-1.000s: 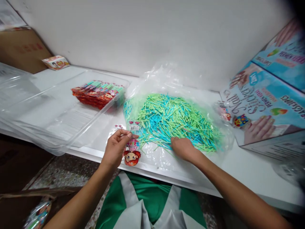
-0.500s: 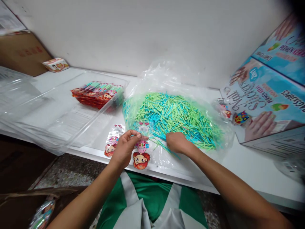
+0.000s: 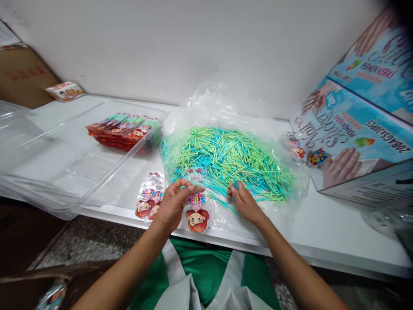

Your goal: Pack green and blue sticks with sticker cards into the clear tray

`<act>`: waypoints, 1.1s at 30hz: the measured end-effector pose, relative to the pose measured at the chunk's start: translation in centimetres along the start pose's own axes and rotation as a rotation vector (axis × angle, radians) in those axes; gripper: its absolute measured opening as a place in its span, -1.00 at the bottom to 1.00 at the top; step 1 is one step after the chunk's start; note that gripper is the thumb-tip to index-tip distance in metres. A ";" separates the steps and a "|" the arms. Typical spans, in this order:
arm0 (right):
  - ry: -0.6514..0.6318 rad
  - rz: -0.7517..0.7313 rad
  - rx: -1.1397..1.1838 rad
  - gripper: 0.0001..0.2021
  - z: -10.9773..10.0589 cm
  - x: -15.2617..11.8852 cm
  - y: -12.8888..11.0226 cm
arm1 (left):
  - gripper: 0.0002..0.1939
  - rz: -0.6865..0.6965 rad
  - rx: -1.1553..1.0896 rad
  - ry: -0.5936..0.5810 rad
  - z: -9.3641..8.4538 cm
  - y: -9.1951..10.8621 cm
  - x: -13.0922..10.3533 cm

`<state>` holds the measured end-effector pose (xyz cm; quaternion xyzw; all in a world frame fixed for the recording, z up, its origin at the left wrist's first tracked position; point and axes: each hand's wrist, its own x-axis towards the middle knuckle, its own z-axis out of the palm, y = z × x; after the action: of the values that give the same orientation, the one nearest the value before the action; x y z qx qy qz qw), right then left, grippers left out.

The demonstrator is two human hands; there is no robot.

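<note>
My left hand (image 3: 174, 204) pinches a small clear printed packet (image 3: 197, 219) with a red-haired cartoon head at its near end. Green and blue thin sticks (image 3: 226, 150) lie in a large heap on an opened clear plastic bag (image 3: 209, 101). At the heap's near edge, my right hand (image 3: 247, 203) is closed, with the blue ends of some sticks showing above its fingers; how many it holds is hidden. A few loose sticks lie between the two hands. Left of my left hand, overlapping printed packets (image 3: 145, 207) rest flat on the table.
A clear plastic tray (image 3: 106, 189) on the left holds a stack of filled packets (image 3: 124, 133). Blue printed cartons (image 3: 355, 129) stand at the right. A brown cardboard box (image 3: 26, 75) and a small printed box (image 3: 65, 91) are at the back left, against the wall.
My right hand has drawn back slightly from the heap and turned, with blue stick ends now showing in its fingers. My left hand keeps the packet. The view has shifted a little.
</note>
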<state>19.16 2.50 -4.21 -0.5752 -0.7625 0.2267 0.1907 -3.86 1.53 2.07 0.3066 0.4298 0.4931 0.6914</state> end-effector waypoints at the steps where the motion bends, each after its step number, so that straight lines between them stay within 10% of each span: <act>1: 0.057 -0.007 0.127 -0.73 0.4 -0.2 -0.1 | -0.81 -0.001 -0.001 -0.010 0.1 -0.1 0.1; 7: 0.230 -0.009 0.494 -0.81 2.1 -1.1 0.0 | -0.84 0.004 -0.007 -0.025 0.6 -0.7 0.2; 21: 0.171 -0.008 0.436 -0.82 2.7 -2.3 0.5 | -0.80 0.023 0.034 -0.057 1.3 -1.2 0.2; 33: -0.061 -0.124 0.104 -0.78 -6.7 -2.0 -4.6 | -0.76 -0.067 0.227 -0.081 2.0 -2.2 0.3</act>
<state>19.70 0.37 3.86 -0.5088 -0.7894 0.2713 0.2106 -1.13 1.05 0.97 0.3883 0.4645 0.4052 0.6851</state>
